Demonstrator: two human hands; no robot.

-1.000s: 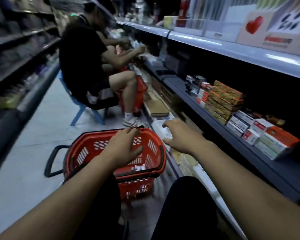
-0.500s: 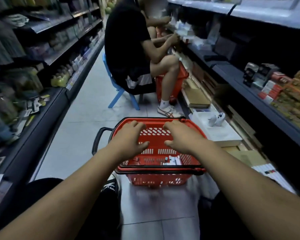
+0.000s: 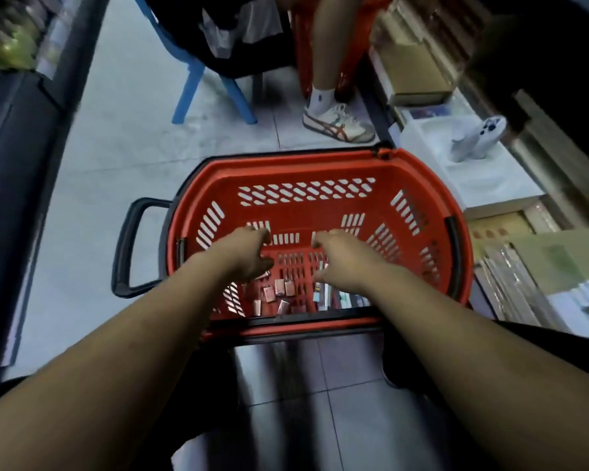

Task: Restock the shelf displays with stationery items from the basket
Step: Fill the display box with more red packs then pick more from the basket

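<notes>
Both my hands are down inside the red basket, the left hand nearer its left wall and the right hand nearer the middle. Their backs hide the fingers, so I cannot tell whether either grasps anything. Small pinkish packs lie on the basket's bottom by its near rim. Boxed items lie partly under my right wrist, their print too blurred to read. Left of the basket is open floor, and shelf stock crowds its right side.

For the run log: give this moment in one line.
step: pick from basket | left hand: open, above packs | right hand: open, above packs | held: nothing seen
</notes>
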